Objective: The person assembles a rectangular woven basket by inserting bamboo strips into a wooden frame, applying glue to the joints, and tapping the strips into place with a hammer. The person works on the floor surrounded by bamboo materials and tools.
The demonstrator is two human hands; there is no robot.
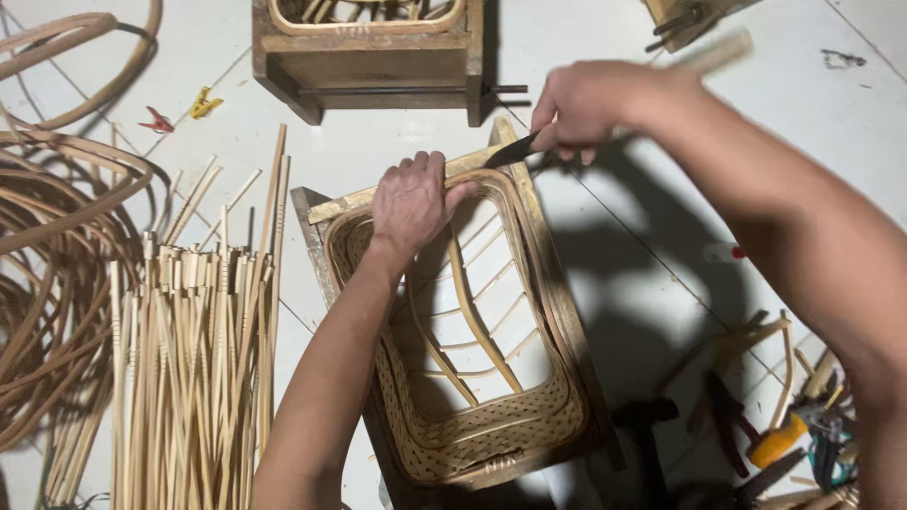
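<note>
A woven bamboo basket [491, 430] sits inside a rectangular wooden mould frame [567, 321] on the white tiled floor. Its sides are woven and its bottom shows only a few crossing strips. My left hand [411, 203] presses down on the basket's far rim and the frame's top bar. My right hand [586, 104] grips a dark-bladed knife [510, 151], whose tip rests on the rim at the frame's far right corner. The knife's handle is hidden in my fist.
A bundle of cut bamboo strips [194, 359] lies at left, beside coils of long strips [57, 236]. A second wooden mould [373, 52] stands at the top. Pliers and small tools [784, 425] lie at lower right. Red and yellow clips [179, 111] sit at upper left.
</note>
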